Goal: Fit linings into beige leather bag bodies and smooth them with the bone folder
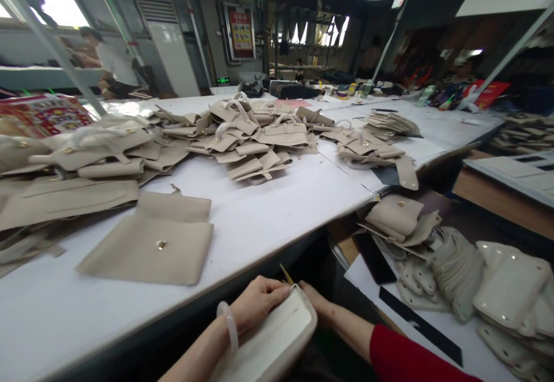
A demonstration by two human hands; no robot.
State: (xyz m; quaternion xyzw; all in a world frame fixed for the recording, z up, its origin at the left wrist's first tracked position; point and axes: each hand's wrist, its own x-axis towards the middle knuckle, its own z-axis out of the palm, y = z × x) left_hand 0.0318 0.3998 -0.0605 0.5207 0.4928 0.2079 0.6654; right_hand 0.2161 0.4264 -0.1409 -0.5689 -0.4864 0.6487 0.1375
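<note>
You are holding a pale cream bag piece [270,336] low in front of you, below the near edge of the worktop [268,209]. It is a stiff, flat part with a rounded corner and a thick off-white edge, tilted up toward its far end. Your left hand [257,304] lies curled over its upper left side, fingers closed on the top edge, with a pale bangle [229,327] on that wrist. Your right hand [318,304] is mostly hidden behind the piece's far corner; it touches the piece there, but how firmly it grips cannot be told. A red sleeve [411,359] covers that forearm. A thin yellow tip [286,274] pokes up between your two hands, just above the piece.

On the worktop near its near edge, straight ahead and to the left, lies a flat beige flap panel [149,249] with a small metal stud at its middle. Further back a heap of beige bag parts [255,139] with handles spreads across the middle, and more of them run along the left edge. To your right, below the worktop's corner, a lower surface carries a pile of cream cut pieces [489,287] and a dark strip [419,327]. A person in a white shirt [113,62] stands far off at the left.
</note>
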